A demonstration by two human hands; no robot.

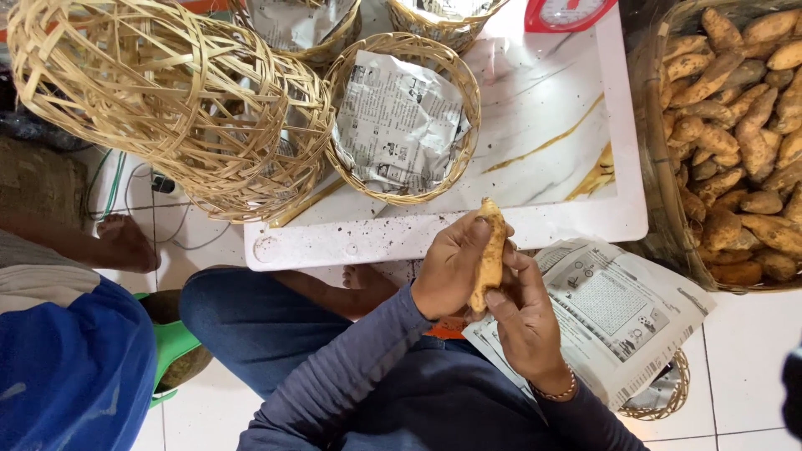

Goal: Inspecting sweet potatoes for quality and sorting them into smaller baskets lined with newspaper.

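Observation:
Both my hands hold one orange-brown sweet potato (489, 250) upright in front of me, above my lap. My left hand (451, 266) wraps it from the left, and my right hand (526, 321) grips it from the right and below, a bead bracelet on that wrist. Just beyond the hands lies a low white marble-patterned table (535, 221) speckled with dirt. On it stands a woven bamboo basket (403, 117) lined with newspaper.
A big basket (660, 167) heaped with sweet potatoes (735, 134) stands at the right. Empty bamboo baskets (167, 100) are stacked on their sides at the left. Newspaper (618, 317) covers a basket by my right knee. Another person's blue-clad leg (75, 367) and bare foot (125, 242) are at left. A red scale (568, 12) sits at the far table edge.

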